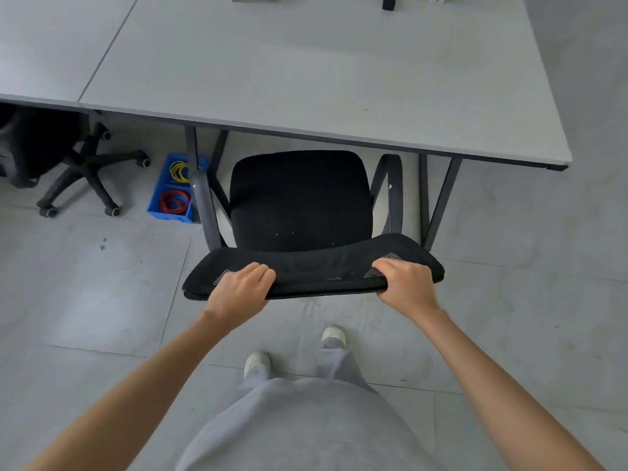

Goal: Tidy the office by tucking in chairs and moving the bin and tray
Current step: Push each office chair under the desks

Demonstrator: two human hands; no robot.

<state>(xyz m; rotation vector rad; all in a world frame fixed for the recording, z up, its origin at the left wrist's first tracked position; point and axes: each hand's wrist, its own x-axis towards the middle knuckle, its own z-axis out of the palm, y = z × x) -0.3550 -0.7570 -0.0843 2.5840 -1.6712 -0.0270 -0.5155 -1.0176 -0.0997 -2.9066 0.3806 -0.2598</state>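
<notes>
From the head view, the left hand and right hand each grip the top edge of the black mesh-backed office chair, whose seat sits partly under the pale grey worktop. The mesh likely gives under the fingers; the rigid top rim is the sound hold, and the chair should roll lightly.

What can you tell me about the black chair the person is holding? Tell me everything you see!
The black chair stands upright facing the grey desk, with the front of its seat just under the desk's edge. Its seat looks like padded fabric, its backrest top like mesh. Dark armrests stick out at both sides. The left hand and the right hand each hold the backrest's top edge, fingers curled over it. Its base is hidden under the seat.
</notes>
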